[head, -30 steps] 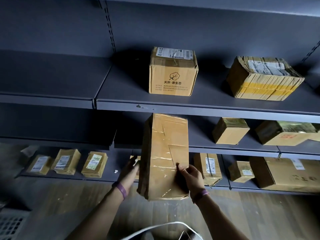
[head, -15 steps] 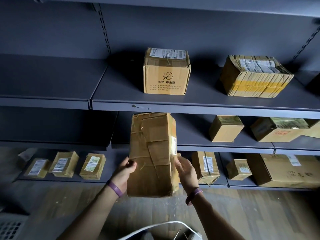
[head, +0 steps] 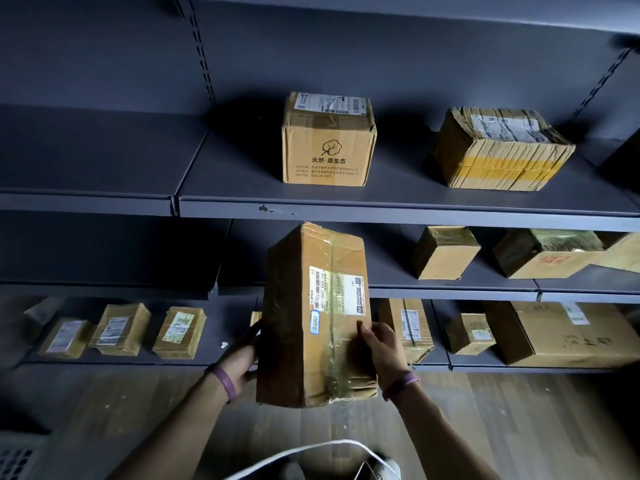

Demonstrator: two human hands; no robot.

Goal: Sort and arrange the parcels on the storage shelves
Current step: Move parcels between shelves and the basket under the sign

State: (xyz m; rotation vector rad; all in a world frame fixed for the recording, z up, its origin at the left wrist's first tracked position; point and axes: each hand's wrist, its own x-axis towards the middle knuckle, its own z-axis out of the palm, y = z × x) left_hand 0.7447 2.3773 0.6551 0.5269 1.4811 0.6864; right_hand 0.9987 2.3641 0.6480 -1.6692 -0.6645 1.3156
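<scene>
Hands: left hand (head: 242,356), right hand (head: 381,351) clasp tall parcel (head: 294,341) below printed box (head: 327,143).
Risk: low grip on smooth tape; parcel may tip.

Left hand (head: 244,356): fingers hidden behind held parcel (head: 311,341). Small parcel (head: 255,318) on bottom shelf (head: 214,327) mostly hidden behind it; only a sliver shows. Box (head: 621,252) cut off at right edge. Label (head: 337,289) print too small to read.
</scene>
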